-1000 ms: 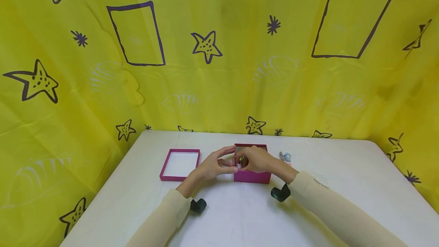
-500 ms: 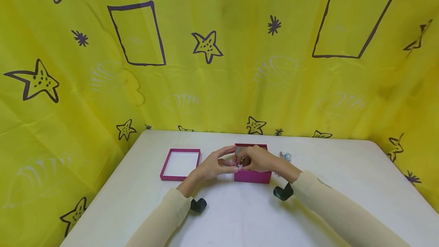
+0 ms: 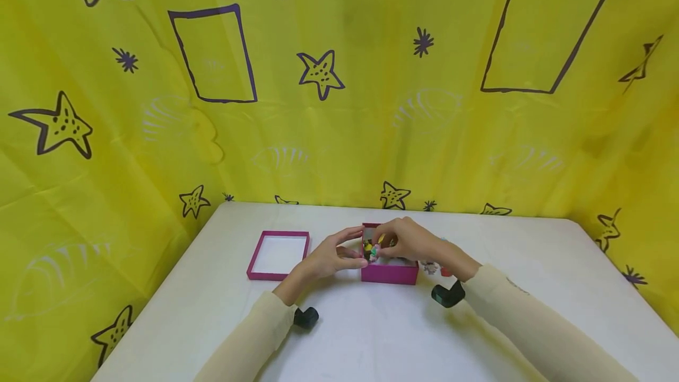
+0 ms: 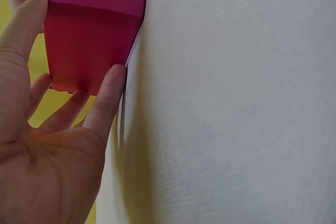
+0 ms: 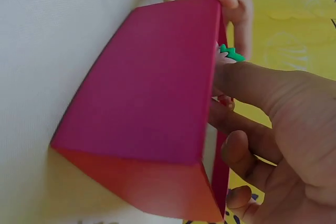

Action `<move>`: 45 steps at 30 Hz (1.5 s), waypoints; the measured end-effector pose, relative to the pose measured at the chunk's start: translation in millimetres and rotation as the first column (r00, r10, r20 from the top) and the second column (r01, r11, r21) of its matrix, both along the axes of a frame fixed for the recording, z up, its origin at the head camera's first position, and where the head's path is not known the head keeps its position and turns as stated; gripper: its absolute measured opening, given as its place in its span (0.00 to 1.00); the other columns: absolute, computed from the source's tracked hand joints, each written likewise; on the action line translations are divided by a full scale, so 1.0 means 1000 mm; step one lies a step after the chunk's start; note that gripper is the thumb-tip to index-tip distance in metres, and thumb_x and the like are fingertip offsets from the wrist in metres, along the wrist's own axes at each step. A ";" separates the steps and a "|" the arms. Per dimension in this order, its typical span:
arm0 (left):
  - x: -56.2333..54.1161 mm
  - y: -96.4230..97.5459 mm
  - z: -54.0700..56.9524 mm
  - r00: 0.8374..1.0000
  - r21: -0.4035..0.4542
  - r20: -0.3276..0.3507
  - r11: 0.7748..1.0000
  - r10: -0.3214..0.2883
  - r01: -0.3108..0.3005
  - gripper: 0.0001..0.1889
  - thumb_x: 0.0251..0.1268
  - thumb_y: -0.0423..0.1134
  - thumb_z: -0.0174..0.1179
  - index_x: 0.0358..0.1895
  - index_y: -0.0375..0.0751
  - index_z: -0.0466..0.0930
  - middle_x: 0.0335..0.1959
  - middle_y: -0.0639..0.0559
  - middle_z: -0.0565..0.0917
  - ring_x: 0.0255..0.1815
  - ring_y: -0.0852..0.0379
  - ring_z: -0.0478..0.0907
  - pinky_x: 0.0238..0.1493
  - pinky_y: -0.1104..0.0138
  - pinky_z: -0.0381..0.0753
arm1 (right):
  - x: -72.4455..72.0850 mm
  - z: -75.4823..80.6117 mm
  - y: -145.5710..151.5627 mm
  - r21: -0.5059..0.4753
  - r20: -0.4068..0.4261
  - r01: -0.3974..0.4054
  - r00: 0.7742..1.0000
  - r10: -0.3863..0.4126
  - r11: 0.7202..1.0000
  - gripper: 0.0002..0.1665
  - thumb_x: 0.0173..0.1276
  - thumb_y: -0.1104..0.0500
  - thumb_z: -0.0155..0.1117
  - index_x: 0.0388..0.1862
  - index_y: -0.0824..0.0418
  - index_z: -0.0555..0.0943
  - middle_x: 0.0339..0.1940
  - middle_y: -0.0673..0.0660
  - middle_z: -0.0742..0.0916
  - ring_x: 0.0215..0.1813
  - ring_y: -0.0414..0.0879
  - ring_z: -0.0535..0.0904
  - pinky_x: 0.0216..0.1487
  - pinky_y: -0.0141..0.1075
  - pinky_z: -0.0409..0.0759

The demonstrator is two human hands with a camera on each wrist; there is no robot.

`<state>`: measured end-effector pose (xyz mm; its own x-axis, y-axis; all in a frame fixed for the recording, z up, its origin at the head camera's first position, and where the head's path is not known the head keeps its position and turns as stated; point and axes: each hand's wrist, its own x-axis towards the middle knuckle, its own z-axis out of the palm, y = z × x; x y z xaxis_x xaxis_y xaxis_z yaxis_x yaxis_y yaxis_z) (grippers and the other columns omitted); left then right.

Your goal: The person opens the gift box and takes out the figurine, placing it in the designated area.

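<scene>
A magenta open-topped box (image 3: 389,275) stands on the white table. My left hand (image 3: 330,256) holds the box at its left end; in the left wrist view its thumb is at the upper corner and the fingers (image 4: 106,95) touch the end wall. Over the box's opening, my right hand (image 3: 409,241) pinches a small pink-and-green figurine (image 3: 374,252) between thumb and fingers. The green part of the figurine (image 5: 232,53) shows past the box edge in the right wrist view; the rest is mostly hidden. Small yellow and dark pieces (image 3: 368,246) are seen inside the box, at its left.
The shallow magenta lid (image 3: 278,255) lies to the left, white inside up. Right of the box, partly behind my right forearm, sit a greyish small figure (image 3: 429,267) and a red piece (image 3: 447,272). A yellow patterned curtain (image 3: 339,134) hangs behind the table.
My right hand has lifted slightly and shifted right, bringing the pink-and-green figurine into sight. My left hand has stayed on the box.
</scene>
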<state>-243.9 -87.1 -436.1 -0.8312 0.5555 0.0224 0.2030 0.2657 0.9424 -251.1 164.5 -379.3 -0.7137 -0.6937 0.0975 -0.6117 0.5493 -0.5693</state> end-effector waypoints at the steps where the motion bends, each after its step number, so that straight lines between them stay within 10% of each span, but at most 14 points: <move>1: 0.000 0.000 0.000 1.000 -0.001 0.002 1.000 0.001 -0.001 0.42 0.66 0.39 0.72 0.80 0.51 0.61 0.79 0.51 0.65 0.57 0.50 0.83 0.59 0.57 0.81 | 0.000 0.001 0.002 -0.008 -0.005 0.003 1.000 -0.003 1.000 0.08 0.67 0.59 0.75 0.44 0.56 0.87 0.35 0.46 0.89 0.37 0.38 0.84 0.39 0.32 0.83; 45: -0.001 -0.001 -0.001 1.000 -0.008 -0.012 1.000 0.007 -0.007 0.42 0.65 0.40 0.73 0.80 0.53 0.62 0.80 0.52 0.64 0.57 0.51 0.83 0.59 0.56 0.82 | 0.017 0.001 0.081 -0.171 -0.004 0.220 0.975 -0.224 0.960 0.10 0.65 0.60 0.77 0.43 0.53 0.86 0.41 0.47 0.87 0.39 0.45 0.79 0.37 0.35 0.77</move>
